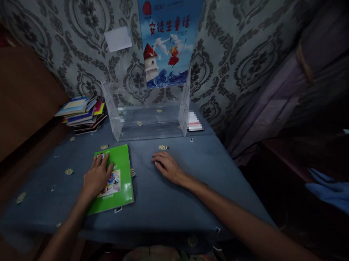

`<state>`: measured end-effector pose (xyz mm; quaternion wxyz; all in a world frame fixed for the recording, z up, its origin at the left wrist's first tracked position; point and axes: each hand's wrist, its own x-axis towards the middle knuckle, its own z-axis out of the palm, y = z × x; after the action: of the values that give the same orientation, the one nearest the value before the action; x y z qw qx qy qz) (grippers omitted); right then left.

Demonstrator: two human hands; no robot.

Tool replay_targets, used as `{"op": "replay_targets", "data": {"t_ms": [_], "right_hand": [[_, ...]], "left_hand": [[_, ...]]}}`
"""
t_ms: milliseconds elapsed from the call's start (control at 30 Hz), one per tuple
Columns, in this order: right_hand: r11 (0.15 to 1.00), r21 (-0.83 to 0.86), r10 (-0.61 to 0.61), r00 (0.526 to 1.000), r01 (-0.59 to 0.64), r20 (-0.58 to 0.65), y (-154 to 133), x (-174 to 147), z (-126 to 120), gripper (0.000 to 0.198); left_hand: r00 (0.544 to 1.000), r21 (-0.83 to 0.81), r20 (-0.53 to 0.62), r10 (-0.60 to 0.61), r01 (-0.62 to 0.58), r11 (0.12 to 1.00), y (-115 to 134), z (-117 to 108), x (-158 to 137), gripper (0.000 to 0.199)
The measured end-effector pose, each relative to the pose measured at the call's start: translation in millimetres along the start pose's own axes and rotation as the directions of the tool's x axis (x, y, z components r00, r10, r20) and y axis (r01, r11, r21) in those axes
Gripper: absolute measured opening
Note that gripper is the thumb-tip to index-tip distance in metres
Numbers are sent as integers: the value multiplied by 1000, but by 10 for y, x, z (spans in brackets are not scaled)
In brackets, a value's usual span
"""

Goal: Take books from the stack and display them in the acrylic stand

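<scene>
My left hand [96, 175] lies flat on a green book [124, 193], its fingers spread over the cover and partly hiding the picture there. The book is closed and rests on the tablecloth, left of the middle. To the right, my right hand [169, 167] rests on the cloth with nothing in it, its fingers loosely bent and the thumb apart. Beyond both hands stands a clear plastic rack [150, 118] with upright side panels. A blue picture book [165, 41] with red Chinese lettering is upright above the rack, in front of the wall.
A leaning stack of books [82, 114] sits at the table's back left. Beside the rack's right panel lies a small white item, blurred out [194, 121]. A white card [118, 38] shows against the patterned wall. Blue fabric [336, 194] lies at the far right, below a tied curtain [275, 98].
</scene>
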<state>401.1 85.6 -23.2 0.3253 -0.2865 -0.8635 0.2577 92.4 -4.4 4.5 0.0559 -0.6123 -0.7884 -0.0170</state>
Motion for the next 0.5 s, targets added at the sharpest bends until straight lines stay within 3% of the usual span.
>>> {"op": "replay_targets", "data": {"t_ms": [267, 500], "right_hand": [[999, -47, 26, 999, -27, -34, 39, -61, -15, 28], [984, -89, 146, 985, -154, -87, 150, -83, -79, 36]], "left_hand": [[993, 78, 80, 83, -90, 993, 677, -335, -45, 55], [978, 56, 94, 187, -192, 980, 1221, -431, 84, 50]]}}
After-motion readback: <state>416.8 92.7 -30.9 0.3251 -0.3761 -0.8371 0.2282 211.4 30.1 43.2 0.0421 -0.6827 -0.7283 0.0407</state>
